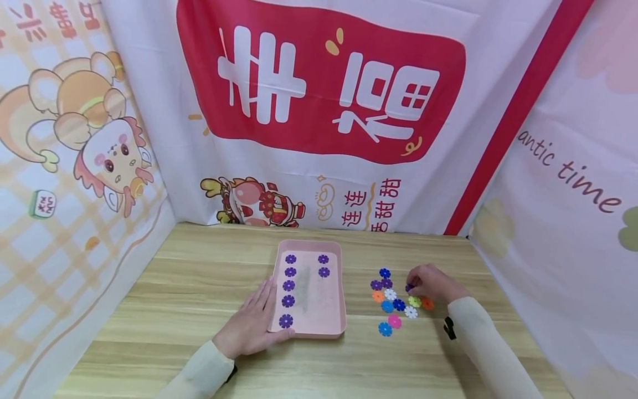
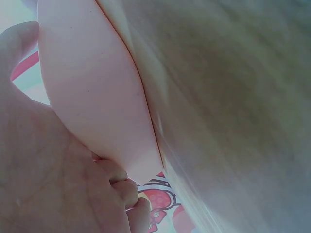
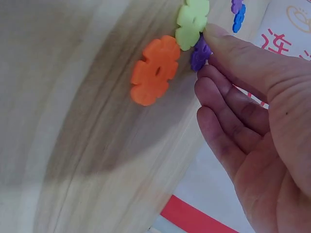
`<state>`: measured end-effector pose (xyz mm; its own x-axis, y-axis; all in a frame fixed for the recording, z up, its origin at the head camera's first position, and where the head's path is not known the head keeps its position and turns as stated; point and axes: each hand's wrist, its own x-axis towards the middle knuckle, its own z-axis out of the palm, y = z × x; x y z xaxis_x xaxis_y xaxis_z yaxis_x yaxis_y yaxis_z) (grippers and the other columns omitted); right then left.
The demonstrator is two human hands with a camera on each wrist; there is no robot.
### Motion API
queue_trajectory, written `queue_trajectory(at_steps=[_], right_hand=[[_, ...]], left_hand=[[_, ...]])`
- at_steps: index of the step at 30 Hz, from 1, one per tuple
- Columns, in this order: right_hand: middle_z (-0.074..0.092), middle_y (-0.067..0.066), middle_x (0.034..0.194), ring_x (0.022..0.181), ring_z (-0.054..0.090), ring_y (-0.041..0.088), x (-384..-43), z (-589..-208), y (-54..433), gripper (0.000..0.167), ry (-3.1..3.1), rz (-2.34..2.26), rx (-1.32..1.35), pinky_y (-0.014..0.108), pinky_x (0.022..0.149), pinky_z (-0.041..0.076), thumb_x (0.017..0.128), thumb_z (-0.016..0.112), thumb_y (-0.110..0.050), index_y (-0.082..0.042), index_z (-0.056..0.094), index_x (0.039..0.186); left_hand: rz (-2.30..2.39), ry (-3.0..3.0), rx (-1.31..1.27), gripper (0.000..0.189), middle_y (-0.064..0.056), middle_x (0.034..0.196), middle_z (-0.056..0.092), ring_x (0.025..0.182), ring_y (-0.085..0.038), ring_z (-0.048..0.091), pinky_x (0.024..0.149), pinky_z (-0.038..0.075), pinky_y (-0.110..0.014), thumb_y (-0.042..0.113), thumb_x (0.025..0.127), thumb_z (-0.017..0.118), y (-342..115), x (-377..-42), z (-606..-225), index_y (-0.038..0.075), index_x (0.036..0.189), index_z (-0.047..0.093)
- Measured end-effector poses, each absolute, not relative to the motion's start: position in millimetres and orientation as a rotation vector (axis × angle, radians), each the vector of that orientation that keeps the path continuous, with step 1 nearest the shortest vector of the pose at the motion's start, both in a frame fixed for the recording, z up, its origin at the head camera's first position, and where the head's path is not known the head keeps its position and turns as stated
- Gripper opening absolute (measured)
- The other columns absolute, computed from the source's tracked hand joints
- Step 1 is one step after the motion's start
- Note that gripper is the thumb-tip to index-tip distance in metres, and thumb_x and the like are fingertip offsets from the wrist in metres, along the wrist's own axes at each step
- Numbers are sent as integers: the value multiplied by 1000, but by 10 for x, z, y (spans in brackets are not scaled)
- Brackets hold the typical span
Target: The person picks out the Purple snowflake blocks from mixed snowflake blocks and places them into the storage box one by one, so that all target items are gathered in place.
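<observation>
Head view, lower middle: the left hand [image 1: 251,324] lies straight-fingered against the pink tray [image 1: 326,310] — gripping nothing. Farther, at lower right, the purple flower disc [image 1: 409,288] is probably light, stiff, smooth plastic, best taken by its rim; the right hand [image 1: 432,281] pinches it so — thumb and fingertip almost together.

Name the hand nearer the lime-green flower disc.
Right: right hand is just beside the lime-green flower disc; left hand is farther left, touching the pink tray.

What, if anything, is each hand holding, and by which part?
The right hand pinches a purple flower piece by its edge. The left hand rests against the side of the tray.
</observation>
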<state>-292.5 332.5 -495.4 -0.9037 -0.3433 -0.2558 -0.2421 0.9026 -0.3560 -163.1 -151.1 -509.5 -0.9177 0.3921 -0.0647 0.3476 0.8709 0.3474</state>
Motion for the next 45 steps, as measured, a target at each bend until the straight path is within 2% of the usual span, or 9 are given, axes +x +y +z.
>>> queue_trajectory(at_steps=[14, 19, 24, 31, 38, 45], right_hand=[[71, -1, 91, 85, 63, 17, -3127, -4874, 3211, 13, 2676, -431, -334, 36, 86, 61, 88, 86, -11, -16, 75, 94], [72, -2, 87, 81, 63, 16, -3144, -4692, 3118, 8, 2677, -360, -419, 36, 81, 60, 93, 81, -10, -14, 76, 89], [70, -4, 81, 75, 59, 12, -3204, -4550, 3003, 12, 2678, -372, -600, 29, 72, 54, 97, 76, -9, -12, 77, 86], [72, -1, 80, 72, 59, 11, -3293, -4379, 2716, 16, 2646, -404, -743, 29, 69, 54, 102, 69, -12, -9, 78, 89], [73, 0, 85, 72, 60, 10, -3309, -4316, 2347, 20, 2621, -411, -804, 28, 70, 56, 107, 65, -19, -15, 78, 93], [77, -2, 94, 80, 66, 9, -3302, -4277, 1920, 14, 2614, -471, -961, 27, 77, 59, 105, 67, -19, -16, 79, 100]], left_hand=[[496, 2913, 561, 120, -20, 178, 2, 166, -39, 10, 134, 20, -56, 80, 93, 54, -1536, -1640, -5093, -2, 168, 8], [483, 2916, 571, 119, -21, 178, 3, 166, -39, 9, 134, 20, -56, 79, 94, 55, -1544, -1646, -5083, -2, 168, 8], [488, 2917, 585, 119, -23, 177, 3, 165, -41, 10, 134, 19, -56, 77, 94, 56, -1560, -1648, -5071, -5, 167, 10], [500, 2910, 578, 118, -21, 178, 2, 166, -40, 8, 135, 18, -56, 77, 94, 56, -1568, -1649, -5076, -4, 167, 10], [477, 2904, 580, 120, -20, 178, 1, 166, -39, 8, 135, 17, -54, 81, 94, 52, -1561, -1645, -5113, -3, 168, 8], [510, 2909, 568, 119, -22, 178, 4, 166, -40, 10, 134, 20, -56, 77, 94, 57, -1551, -1634, -5114, -4, 167, 11]])
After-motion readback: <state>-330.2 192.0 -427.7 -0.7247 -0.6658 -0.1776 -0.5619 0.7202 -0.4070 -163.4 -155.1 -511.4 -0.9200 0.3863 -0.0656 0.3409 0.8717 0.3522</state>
